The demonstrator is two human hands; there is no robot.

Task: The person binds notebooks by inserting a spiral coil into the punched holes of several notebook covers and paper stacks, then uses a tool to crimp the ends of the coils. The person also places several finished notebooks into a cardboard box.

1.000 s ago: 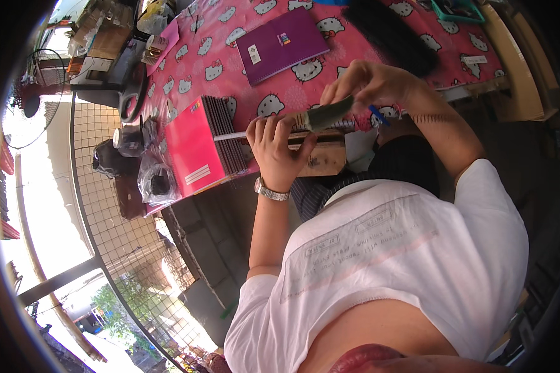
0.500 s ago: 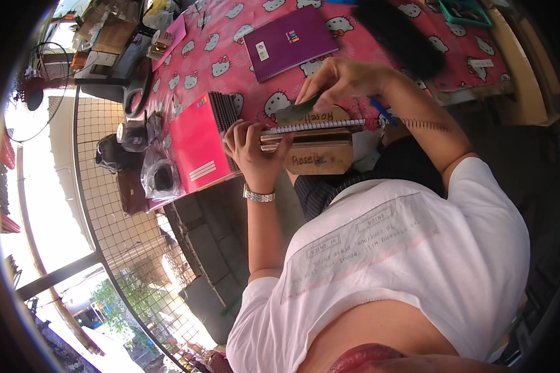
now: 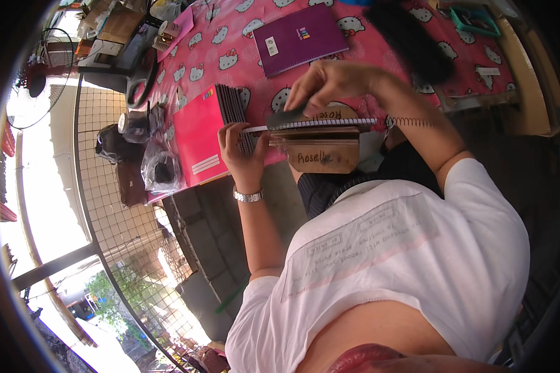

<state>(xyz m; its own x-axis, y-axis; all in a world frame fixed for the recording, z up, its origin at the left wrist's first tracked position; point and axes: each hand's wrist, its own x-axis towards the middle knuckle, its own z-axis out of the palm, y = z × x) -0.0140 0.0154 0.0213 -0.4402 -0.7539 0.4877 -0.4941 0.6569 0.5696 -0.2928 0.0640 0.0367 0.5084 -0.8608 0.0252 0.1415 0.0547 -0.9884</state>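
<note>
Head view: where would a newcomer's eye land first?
Probably on the bright pink tablecloth with its cartoon cat faces, across the top of the picture. On it, a purple notebook lies at upper middle and a stack of pinkish-red notebooks at left. Near the centre, the right hand's grip holds a dark block beside a wooden holder.

White printed T-shirt, silver wristwatch, dark pinstriped bottoms
</note>
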